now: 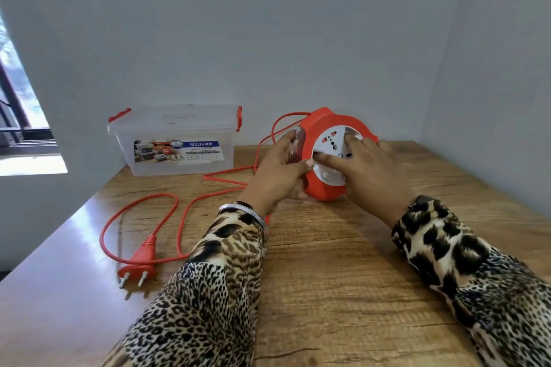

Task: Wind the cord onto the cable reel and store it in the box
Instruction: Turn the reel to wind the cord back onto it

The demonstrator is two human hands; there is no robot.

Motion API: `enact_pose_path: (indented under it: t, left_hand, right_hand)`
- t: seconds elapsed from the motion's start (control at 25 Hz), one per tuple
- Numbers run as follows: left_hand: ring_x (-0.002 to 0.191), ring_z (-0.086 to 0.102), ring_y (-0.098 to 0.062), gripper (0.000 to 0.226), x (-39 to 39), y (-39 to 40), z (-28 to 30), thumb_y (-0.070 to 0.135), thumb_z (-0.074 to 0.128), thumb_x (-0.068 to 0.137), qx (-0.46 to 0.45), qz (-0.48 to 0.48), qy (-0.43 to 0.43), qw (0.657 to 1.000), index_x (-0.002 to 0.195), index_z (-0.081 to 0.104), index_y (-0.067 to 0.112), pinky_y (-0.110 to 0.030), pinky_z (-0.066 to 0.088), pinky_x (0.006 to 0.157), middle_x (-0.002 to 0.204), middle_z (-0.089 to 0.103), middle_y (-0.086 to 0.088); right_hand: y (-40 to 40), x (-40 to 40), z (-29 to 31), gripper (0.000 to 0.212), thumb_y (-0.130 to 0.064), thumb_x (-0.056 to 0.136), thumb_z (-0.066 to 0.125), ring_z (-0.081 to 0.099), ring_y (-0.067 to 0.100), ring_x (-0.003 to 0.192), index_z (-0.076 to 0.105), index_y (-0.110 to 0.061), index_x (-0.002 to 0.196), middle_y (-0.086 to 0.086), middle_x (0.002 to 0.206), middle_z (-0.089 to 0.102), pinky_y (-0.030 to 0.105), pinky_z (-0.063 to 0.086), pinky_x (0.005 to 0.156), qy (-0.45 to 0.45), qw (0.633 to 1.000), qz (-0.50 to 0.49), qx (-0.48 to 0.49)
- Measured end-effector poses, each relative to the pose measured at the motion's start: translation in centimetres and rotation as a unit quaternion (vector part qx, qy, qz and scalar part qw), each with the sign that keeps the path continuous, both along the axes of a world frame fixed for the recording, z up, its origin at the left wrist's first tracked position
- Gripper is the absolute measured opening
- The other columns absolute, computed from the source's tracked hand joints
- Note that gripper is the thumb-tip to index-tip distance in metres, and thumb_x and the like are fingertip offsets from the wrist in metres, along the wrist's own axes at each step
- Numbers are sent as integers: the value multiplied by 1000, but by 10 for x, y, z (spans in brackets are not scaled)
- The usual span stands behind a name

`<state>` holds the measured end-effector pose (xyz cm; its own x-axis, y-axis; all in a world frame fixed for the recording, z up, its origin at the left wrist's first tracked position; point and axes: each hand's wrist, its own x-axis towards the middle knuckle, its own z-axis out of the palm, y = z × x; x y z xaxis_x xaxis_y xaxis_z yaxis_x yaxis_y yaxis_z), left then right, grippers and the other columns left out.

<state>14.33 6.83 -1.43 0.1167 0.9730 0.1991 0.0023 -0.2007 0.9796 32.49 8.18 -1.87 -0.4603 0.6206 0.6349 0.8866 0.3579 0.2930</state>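
We see the round red plastic cable reel [331, 155] with its white socket face standing on edge on the wooden desk [343, 262], far back near the wall corner. Our left hand [280, 173] curls around the reel's left rim, gripping it. Our right hand [366, 167] lies on the white face with fingers stretched out straight, pressing it. The red cord [179, 217] runs from behind the reel leftward in loose loops across the desk, ending in a red two-pin plug [138, 265] close to the desk's left edge. The clear lidded plastic storage box [176, 140] with red latches sits closed at the back left, well apart from the reel. Bare wood spreads between our sleeves.
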Motion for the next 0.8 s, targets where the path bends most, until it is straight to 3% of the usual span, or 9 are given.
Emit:
enact_pose_path:
  t: [0.08, 0.16, 0.24, 0.4, 0.48, 0.56, 0.64, 0.72, 0.8]
  left_hand:
    - [100, 70, -22, 61, 3, -3, 0, 8, 59, 95, 18, 9, 0, 1000, 146, 36, 34, -40, 62, 63, 129, 63, -1]
    - [110, 67, -23, 63, 7, -5, -2, 7, 59, 95, 37, 24, 5, 999, 147, 35, 33, -48, 61, 80, 133, 61, -2]
    - [118, 62, -20, 65, 12, -4, -4, 6, 59, 94, 56, 38, 10, 998, 148, 33, 31, -53, 55, 92, 141, 54, 1]
    - [128, 53, -13, 67, 17, 0, -11, 7, 59, 94, 81, 52, 26, 995, 150, 31, 31, -50, 48, 103, 142, 46, 16]
    - [133, 48, -13, 68, 18, 2, -15, 9, 59, 94, 89, 55, 31, 994, 150, 30, 33, -49, 45, 107, 144, 44, 16]
    - [139, 41, -14, 67, 21, 2, -16, 11, 58, 94, 98, 56, 33, 993, 149, 29, 36, -52, 44, 107, 151, 38, 16]
    - [140, 41, -15, 67, 24, -1, -16, 13, 58, 94, 105, 60, 44, 992, 146, 29, 42, -56, 47, 102, 143, 37, 28]
    - [137, 44, -19, 66, 25, -2, -16, 16, 59, 93, 112, 69, 60, 990, 144, 29, 45, -56, 49, 100, 142, 39, 26]
    - [139, 42, -19, 68, 26, 0, -17, 14, 59, 94, 116, 76, 65, 988, 148, 27, 39, -54, 45, 105, 154, 36, 13]
  right_hand:
    - [-2, -2, 0, 54, -32, 87, 51, 60, 32, 88, 39, -40, 139, 15, 105, 64, 44, 40, 81, 26, 999, -25, 13]
    - [-5, -4, -2, 58, -38, 87, 50, 62, 28, 76, 31, -38, 142, 9, 92, 66, 42, 41, 77, 63, 997, -38, 14]
    - [-8, -6, -5, 62, -42, 87, 51, 64, 28, 71, 28, -38, 144, 8, 88, 67, 40, 43, 72, 108, 993, -37, 11]
    - [-9, -9, -8, 65, -50, 86, 49, 61, 26, 67, 26, -40, 145, 3, 74, 64, 29, 42, 56, 216, 975, -25, -49]
    - [-7, -8, -9, 66, -55, 84, 50, 62, 26, 73, 27, -40, 145, 4, 78, 65, 29, 45, 56, 272, 958, -17, -90]
    - [-4, -8, -9, 69, -58, 84, 53, 64, 29, 91, 28, -39, 145, 8, 100, 69, 33, 51, 68, 326, 936, -7, -130]
    - [-5, -9, -7, 73, -59, 83, 56, 60, 28, 109, 29, -35, 146, 9, 122, 64, 35, 51, 83, 379, 909, 9, -171]
    - [-6, -10, -5, 74, -54, 84, 60, 57, 22, 116, 32, -28, 147, 3, 138, 55, 30, 47, 85, 458, 862, 41, -211]
    - [-7, -13, 1, 74, -50, 85, 62, 63, 20, 105, 33, -22, 146, 5, 138, 54, 27, 51, 69, 581, 755, 72, -294]
